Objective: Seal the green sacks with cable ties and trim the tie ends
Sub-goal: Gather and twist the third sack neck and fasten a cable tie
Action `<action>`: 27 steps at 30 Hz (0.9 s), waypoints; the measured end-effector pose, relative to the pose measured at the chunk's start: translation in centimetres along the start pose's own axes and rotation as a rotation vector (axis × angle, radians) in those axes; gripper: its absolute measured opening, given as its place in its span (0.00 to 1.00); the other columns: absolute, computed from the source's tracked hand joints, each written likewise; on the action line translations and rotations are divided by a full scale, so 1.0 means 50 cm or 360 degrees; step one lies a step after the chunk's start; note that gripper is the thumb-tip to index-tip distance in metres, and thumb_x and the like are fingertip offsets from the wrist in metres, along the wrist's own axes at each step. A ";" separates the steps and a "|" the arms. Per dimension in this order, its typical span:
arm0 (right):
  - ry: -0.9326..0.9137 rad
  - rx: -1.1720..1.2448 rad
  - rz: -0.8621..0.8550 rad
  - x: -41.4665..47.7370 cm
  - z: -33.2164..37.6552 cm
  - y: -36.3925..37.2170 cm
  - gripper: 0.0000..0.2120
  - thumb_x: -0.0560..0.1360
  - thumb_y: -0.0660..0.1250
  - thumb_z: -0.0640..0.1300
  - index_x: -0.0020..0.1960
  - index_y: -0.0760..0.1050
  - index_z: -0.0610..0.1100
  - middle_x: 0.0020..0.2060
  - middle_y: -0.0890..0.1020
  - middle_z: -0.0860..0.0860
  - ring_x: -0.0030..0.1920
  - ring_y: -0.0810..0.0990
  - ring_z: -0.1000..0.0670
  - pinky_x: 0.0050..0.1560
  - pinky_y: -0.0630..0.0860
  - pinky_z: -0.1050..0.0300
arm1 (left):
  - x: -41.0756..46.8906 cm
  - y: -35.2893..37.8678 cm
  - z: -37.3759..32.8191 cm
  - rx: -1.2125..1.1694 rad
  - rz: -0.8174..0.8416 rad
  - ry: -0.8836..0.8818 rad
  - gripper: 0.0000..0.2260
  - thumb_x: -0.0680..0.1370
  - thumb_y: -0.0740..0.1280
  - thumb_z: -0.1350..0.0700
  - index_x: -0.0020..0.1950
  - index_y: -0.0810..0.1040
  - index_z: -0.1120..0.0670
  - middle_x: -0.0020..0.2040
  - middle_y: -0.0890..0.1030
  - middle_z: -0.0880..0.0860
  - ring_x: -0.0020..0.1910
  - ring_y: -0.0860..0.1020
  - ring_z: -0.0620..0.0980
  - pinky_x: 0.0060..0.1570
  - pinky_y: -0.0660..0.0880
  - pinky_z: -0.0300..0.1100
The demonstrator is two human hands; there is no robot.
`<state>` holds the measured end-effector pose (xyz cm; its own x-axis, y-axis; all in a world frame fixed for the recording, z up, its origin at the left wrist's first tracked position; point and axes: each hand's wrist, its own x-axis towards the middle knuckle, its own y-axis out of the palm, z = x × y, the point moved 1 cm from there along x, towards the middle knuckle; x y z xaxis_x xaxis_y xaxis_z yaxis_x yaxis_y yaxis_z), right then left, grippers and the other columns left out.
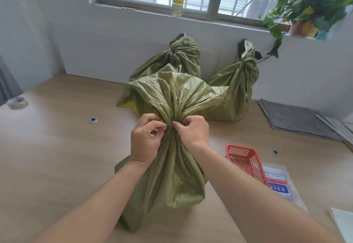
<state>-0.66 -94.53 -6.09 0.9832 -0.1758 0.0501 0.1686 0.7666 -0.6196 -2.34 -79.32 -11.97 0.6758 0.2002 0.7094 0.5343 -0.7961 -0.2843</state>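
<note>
Gripping the gathered neck of a green sack on a wooden table, left hand and right hand pinch it from both sides, fingers curled.

No legible text is recorded; white characters on the blue label of the clear plastic bag are blurred and inverted.

Neck of near sack partly behind hands; basket contents indistinct
</note>
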 end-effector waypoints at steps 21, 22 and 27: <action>-0.0141 0.0638 0.0244 -0.022 -0.041 -0.016 0.06 0.73 0.78 0.33 0.42 0.87 0.43 0.37 0.88 0.46 0.40 0.87 0.49 0.49 0.86 0.48 | 0.054 -0.044 -0.004 0.0076 0.0806 0.0260 0.09 0.76 0.76 0.63 0.54 0.89 0.54 0.40 0.76 0.44 0.36 0.76 0.43 0.39 0.74 0.38; -0.0151 0.0629 0.0249 -0.022 -0.042 -0.016 0.06 0.73 0.78 0.33 0.43 0.87 0.43 0.38 0.88 0.46 0.41 0.88 0.47 0.50 0.86 0.48 | 0.055 -0.044 -0.006 0.0073 0.0816 0.0265 0.09 0.76 0.76 0.63 0.54 0.89 0.53 0.40 0.76 0.44 0.36 0.76 0.43 0.38 0.75 0.39; -0.0213 0.0536 0.0245 -0.019 -0.044 -0.017 0.05 0.74 0.77 0.34 0.44 0.88 0.43 0.37 0.88 0.48 0.41 0.88 0.46 0.49 0.86 0.48 | 0.060 -0.042 -0.016 0.0109 0.0855 0.0335 0.08 0.77 0.76 0.59 0.54 0.89 0.53 0.41 0.77 0.47 0.36 0.77 0.49 0.36 0.78 0.50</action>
<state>-1.87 -96.37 -7.32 0.9955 0.0221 0.0925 0.0105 0.9413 -0.3373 -1.84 -77.53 -8.74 0.7495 -0.3451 0.5649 0.1807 -0.7142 -0.6762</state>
